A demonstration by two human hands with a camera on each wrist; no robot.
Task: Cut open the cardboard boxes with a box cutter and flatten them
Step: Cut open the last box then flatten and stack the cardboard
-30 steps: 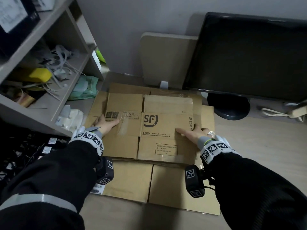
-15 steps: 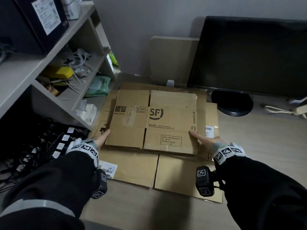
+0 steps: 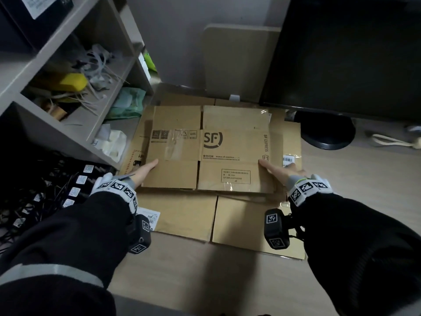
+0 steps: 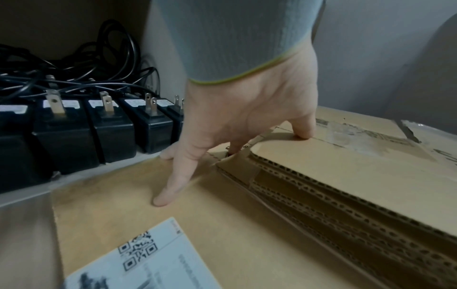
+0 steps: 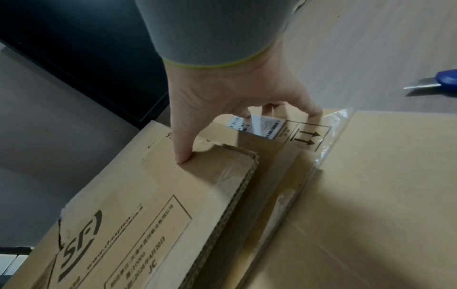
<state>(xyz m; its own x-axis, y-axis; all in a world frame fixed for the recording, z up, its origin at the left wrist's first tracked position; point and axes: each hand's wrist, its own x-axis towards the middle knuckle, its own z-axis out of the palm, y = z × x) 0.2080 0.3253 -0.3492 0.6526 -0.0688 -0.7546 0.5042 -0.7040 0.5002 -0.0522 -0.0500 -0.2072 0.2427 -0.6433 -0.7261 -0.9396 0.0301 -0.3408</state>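
Observation:
A flattened brown SF Express box (image 3: 227, 151) lies on top of a stack of larger flattened cardboard (image 3: 182, 215) on the desk. My left hand (image 3: 145, 171) is at the box's left edge with its fingers straight. In the left wrist view one fingertip rests on the box (image 4: 346, 166) and another presses the lower cardboard (image 4: 197, 215). My right hand (image 3: 280, 171) is at the box's right edge. Its thumb touches the top sheet (image 5: 148, 195) and its other fingers rest on the sheet below (image 5: 383, 176). A blue-handled box cutter (image 5: 442, 79) lies on the desk to the right, with its blade out.
A dark monitor (image 3: 341, 53) on a round base (image 3: 328, 131) stands at the back right, beside a board (image 3: 237, 60) leaning on the wall. A cluttered shelf unit (image 3: 68, 65) is on the left, with black power adapters (image 4: 74, 127) below. A white cable (image 3: 391, 140) lies far right.
Both hands have slid off the top of the SF box, outward and back to its left and right edges. The box stays flat on the stack.

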